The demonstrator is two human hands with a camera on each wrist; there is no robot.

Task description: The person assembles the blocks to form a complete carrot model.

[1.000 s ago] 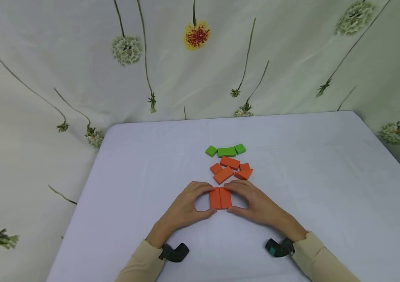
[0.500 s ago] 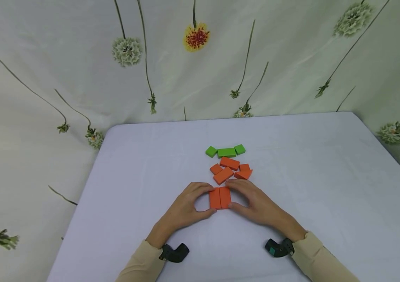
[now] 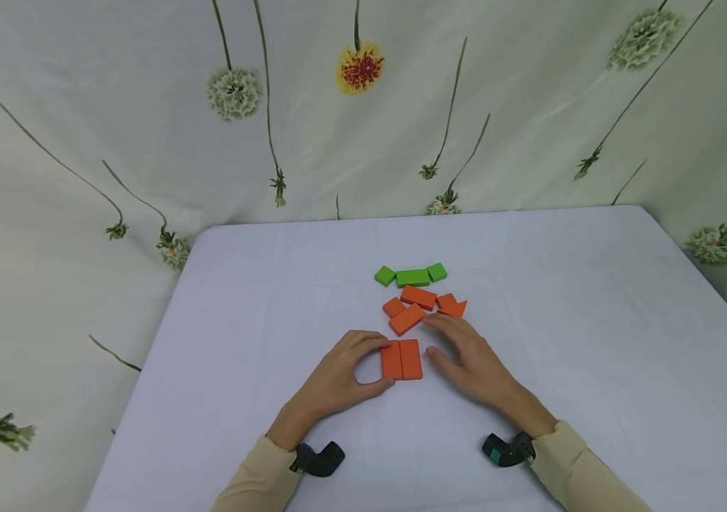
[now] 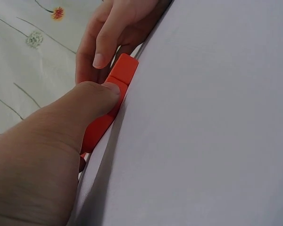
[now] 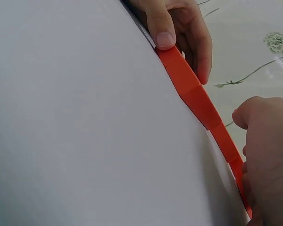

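Two orange rectangular blocks lie side by side on the table, the left block [image 3: 392,363] touching the right block [image 3: 411,360]. My left hand [image 3: 341,371] pinches the left block between thumb and fingers at its near and far ends. Apart from the pair, my right hand [image 3: 477,364] is spread with its thumb away from the fingers and nothing between them. Its fingertips reach beside a slanted orange block [image 3: 406,319] and a pointed orange piece [image 3: 454,308]; whether they touch either is unclear. In the left wrist view the left thumb [image 4: 106,96] presses an orange block's end.
Behind the pair lie another orange block [image 3: 418,297] and a small orange piece [image 3: 393,307]. Farther back, a long green block [image 3: 412,278] sits between two small green blocks. All rest on a white-covered table [image 3: 261,299], with a flower-patterned cloth [image 3: 312,142] beyond.
My right hand has let go of the right orange block and moved away and slightly forward. The pointed orange piece has shifted a little right. My left hand has stayed in place.
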